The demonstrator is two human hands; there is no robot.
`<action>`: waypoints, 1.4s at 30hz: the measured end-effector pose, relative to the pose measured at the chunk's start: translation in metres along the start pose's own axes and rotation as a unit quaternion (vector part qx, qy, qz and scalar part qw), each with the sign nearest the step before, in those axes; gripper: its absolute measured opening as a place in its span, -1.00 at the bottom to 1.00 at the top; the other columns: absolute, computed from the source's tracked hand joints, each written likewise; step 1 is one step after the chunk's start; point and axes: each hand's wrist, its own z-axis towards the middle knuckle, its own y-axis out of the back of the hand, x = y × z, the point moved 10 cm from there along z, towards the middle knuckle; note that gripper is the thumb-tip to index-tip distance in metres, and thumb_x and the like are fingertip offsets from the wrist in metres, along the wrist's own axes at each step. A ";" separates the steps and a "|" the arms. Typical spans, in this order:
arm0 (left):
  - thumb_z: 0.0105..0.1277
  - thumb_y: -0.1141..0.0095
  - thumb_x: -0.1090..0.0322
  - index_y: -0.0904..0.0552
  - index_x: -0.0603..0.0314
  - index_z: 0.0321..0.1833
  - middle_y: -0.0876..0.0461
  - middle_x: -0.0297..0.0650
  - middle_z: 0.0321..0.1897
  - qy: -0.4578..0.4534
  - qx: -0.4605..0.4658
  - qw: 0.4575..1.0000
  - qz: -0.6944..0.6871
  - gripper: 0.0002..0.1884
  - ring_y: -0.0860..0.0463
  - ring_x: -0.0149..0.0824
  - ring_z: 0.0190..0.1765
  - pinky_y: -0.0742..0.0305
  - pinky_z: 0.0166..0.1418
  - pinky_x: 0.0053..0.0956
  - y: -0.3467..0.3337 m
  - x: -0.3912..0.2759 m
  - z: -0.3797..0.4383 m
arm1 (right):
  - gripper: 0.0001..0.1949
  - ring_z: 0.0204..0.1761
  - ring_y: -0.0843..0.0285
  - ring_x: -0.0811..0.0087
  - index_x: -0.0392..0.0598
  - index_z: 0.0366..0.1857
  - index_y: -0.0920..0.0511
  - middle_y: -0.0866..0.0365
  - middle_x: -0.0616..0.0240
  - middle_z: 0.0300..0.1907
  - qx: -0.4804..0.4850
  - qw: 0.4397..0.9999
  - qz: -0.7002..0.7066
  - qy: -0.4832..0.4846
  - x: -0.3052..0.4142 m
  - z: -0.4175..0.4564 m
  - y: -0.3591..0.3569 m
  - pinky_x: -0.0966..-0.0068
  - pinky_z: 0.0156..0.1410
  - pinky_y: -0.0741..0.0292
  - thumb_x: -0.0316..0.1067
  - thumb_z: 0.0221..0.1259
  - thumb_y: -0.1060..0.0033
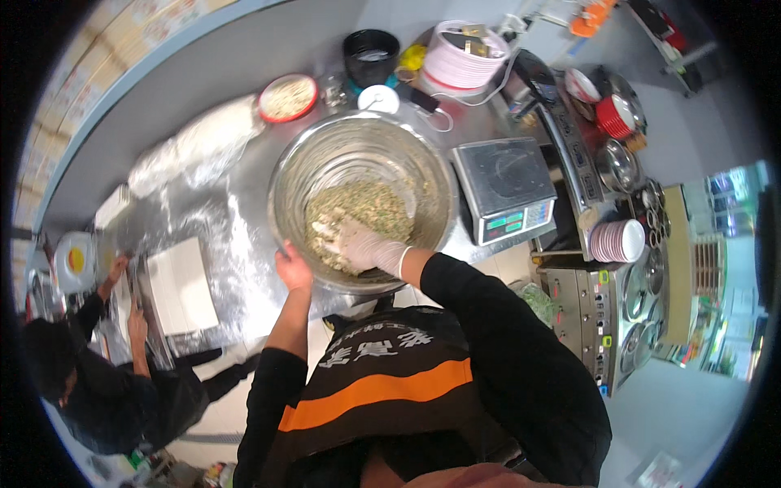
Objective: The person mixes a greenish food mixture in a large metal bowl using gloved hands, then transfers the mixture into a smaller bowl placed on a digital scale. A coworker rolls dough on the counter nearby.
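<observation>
A large metal mixing bowl [436, 183] stands before me on the steel table. In it lies a mound of minced filling with green bits [372, 204]. My right hand [360, 244], in a pale disposable glove, is pushed into the near part of the filling; its fingertips are partly buried, so its grip cannot be told. My left hand [293, 266] is bare and rests against the bowl's outer left side near the rim. A digital scale with a metal platform [506, 174] stands just right of the bowl.
Left on the steel table [235, 287] are a plastic-wrapped bundle [198, 143] and white sheets [182, 287]. A co-worker [122, 390] works at its left end. Behind the bowl stand a red-rimmed bowl [288, 97], a black container [370, 58] and stacked pink plates [460, 61]. Stove equipment [579, 317] is right.
</observation>
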 end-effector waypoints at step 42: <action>0.45 -0.19 0.28 -0.65 0.27 0.00 -0.71 -0.20 -0.25 -0.236 0.564 0.791 0.010 -0.79 -0.65 -0.41 -0.24 -0.57 -0.10 -0.45 0.028 -0.120 -0.147 | -0.20 0.65 0.09 0.23 0.06 0.61 -0.08 -0.02 0.18 0.64 -0.316 0.530 0.756 -0.218 -0.050 -0.087 0.057 0.15 0.68 0.23 0.40 0.47 0.35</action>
